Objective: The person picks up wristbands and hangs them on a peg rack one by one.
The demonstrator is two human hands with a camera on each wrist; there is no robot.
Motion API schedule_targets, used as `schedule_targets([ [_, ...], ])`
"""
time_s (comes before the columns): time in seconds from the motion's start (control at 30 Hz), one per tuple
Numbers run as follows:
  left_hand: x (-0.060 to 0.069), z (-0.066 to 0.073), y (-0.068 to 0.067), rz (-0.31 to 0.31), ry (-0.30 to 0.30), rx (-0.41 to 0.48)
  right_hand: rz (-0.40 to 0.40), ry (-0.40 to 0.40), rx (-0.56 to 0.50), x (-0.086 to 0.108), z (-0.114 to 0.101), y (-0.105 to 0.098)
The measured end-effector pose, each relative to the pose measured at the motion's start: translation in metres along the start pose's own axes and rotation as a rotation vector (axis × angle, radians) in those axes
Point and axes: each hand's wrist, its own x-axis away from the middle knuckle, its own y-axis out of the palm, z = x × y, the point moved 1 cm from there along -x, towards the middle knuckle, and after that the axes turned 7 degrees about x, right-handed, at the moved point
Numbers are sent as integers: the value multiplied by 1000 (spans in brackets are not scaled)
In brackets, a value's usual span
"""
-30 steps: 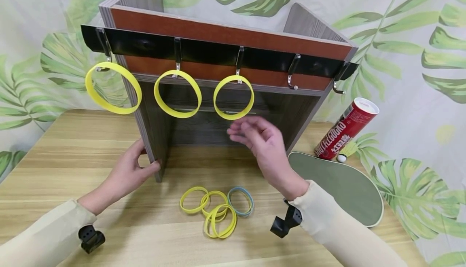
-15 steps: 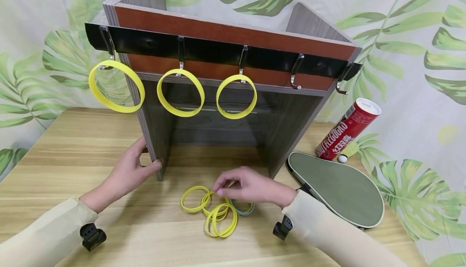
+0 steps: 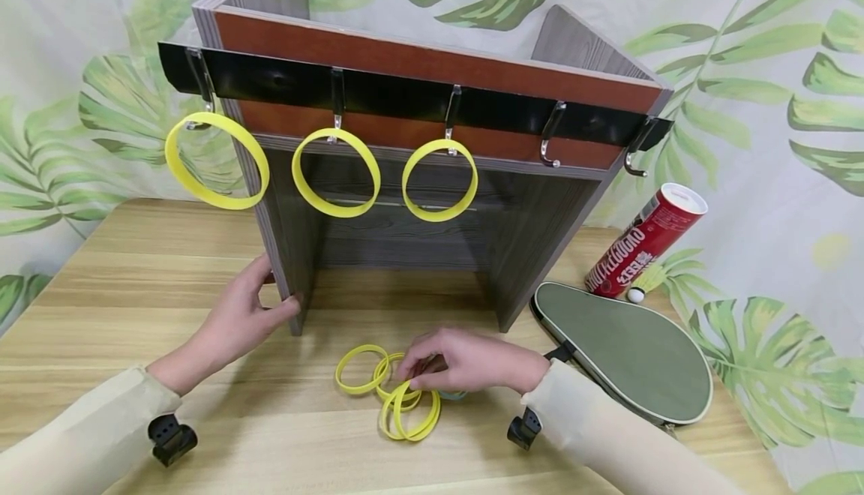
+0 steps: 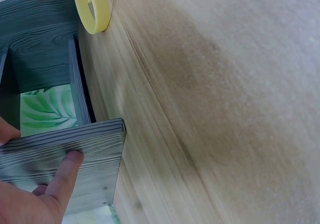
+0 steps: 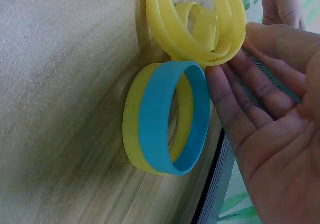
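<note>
In the head view, my left hand [image 3: 232, 326] grips the grey shelf's left side panel [image 3: 280, 255] near its lower front edge; the left wrist view shows fingers on both faces of that panel [image 4: 95, 156]. My right hand [image 3: 466, 361] is low over several loose yellow rings [image 3: 358, 388] on the table, fingertips at the overlapping ones. Seen from the right wrist, thumb and fingers are apart beside the yellow rings [image 5: 160, 19], touching or nearly touching them. A blue ring [image 5: 155, 116] lies against a yellow one just below; in the head view the hand mostly covers it.
A black rail [image 3: 398, 96] with several metal hooks crosses the shelf's front. Yellow rings hang from the three leftmost hooks [image 3: 439, 214]; the two at right [image 3: 550, 151] hold nothing. A green paddle-shaped case [image 3: 628, 352], red tube [image 3: 641, 244] and shuttlecock [image 3: 636, 295] are at right.
My right hand has come down from beside the third hanging ring to the loose rings, lowering slightly further since half a second ago. The left hand keeps its grip. The view has shifted slightly.
</note>
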Motion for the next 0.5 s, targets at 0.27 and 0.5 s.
schedule_targets([
  [0.27,0,1,0,-5,-6,-1,-11,31,72,1,-2,1],
  [0.5,1,1,-1,-7,-11,-8,-3,26,99,0,-5,-1],
])
